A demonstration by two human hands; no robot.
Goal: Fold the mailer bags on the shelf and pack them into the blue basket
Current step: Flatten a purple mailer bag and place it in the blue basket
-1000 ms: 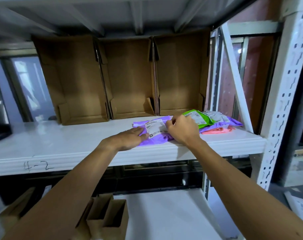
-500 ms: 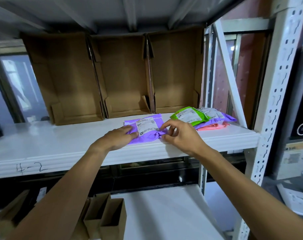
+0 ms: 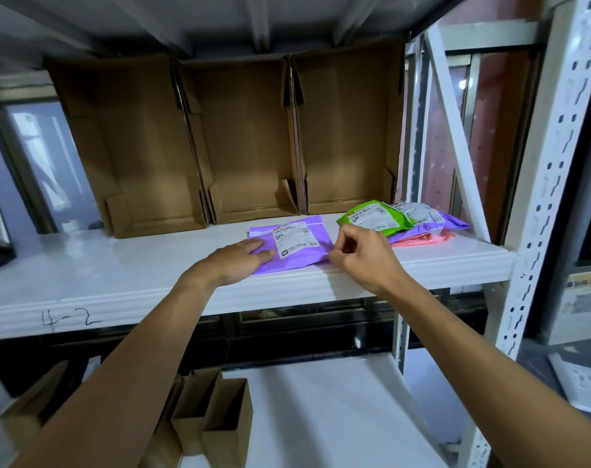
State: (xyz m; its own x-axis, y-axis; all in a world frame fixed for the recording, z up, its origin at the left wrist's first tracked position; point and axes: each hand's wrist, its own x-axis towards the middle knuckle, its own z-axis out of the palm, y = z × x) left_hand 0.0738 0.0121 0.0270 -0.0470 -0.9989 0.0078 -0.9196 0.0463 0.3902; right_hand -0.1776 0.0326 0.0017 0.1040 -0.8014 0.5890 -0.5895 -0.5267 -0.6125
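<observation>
A purple mailer bag (image 3: 316,246) with a white label lies flat near the front of the white shelf (image 3: 118,265). My left hand (image 3: 235,261) presses flat on its left part, fingers spread. My right hand (image 3: 361,256) pinches the bag's lower right corner between thumb and fingers. To the right lies a pile of mailer bags: a green one (image 3: 375,217) on top, a purple one (image 3: 446,222) and a pink one (image 3: 422,238) underneath. No blue basket is in view.
Three open cardboard boxes (image 3: 246,143) stand on end along the back of the shelf. A white upright post (image 3: 550,184) and a diagonal brace (image 3: 452,123) bound the shelf's right end. Small cardboard boxes (image 3: 216,420) sit on the lower shelf.
My right hand has slid from the bag's top edge down to its lower right corner. The bag now lies flatter and more spread out. My left hand stays on it.
</observation>
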